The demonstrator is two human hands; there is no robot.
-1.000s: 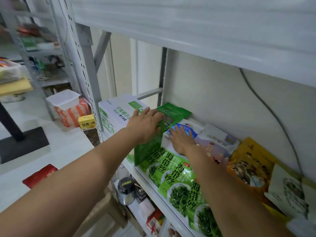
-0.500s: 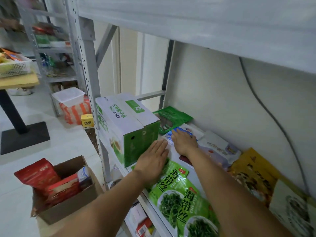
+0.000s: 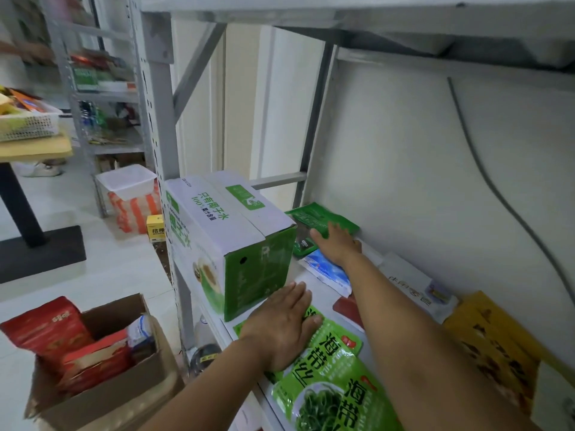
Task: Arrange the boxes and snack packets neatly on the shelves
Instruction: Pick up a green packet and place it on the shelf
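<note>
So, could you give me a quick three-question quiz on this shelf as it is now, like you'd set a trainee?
1. True or false: the left hand lies flat on a light green packet.
2. Where does the green-and-white box stand? A on the shelf, beside the left hand; B on the floor; C on a table.
3. Fill in: the right hand reaches onto a dark ____ packet at the back.
Key: 1 true; 2 A; 3 green.

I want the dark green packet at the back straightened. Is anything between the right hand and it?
Nothing visible. The right hand rests its fingers on the dark green packet; the box stands to the left, clear of them.
</note>
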